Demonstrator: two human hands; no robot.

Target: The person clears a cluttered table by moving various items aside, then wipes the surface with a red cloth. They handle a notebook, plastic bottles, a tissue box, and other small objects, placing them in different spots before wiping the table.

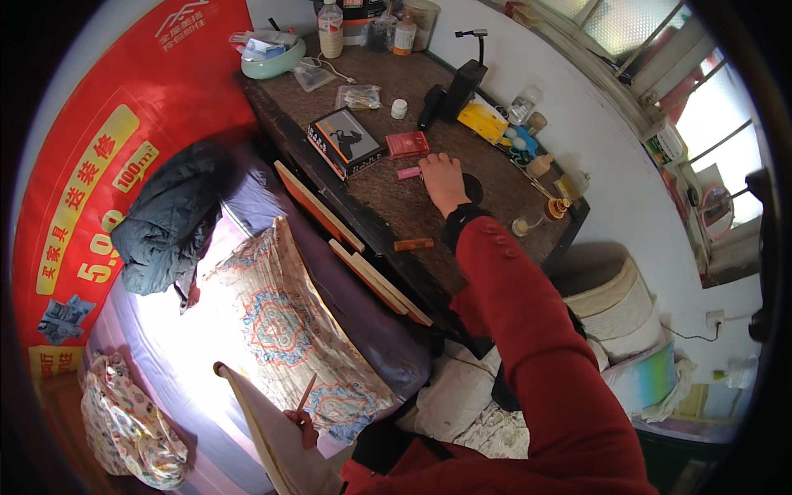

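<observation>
Pink and small, a flat plastic object (408,172) lies on the dark brown wooden bench (388,198), touching the fingertips of the right hand (443,183). This hand rests flat on the bench with fingers stretched out and holds nothing. The pink object looks light and stiff, maybe a little smooth, so I judge it is best pinched by its two long edges between thumb and finger.

Left hand (304,425) is low in the picture, closed around a thin brown pencil (306,393) and pressing against an open sketchbook with pale pages (272,437).

Just beyond the pink object lies a small red cardboard box (407,144), closed, so its content cannot be seen. Beside it sits a black book-shaped box with a picture on the cover (346,140), also closed. A pale green bowl (272,62) at the far corner holds some papers and packets. A plastic bottle with white liquid (331,29) stands upright near it, and a small white jar (399,108) with lid is in the middle of the bench.
</observation>
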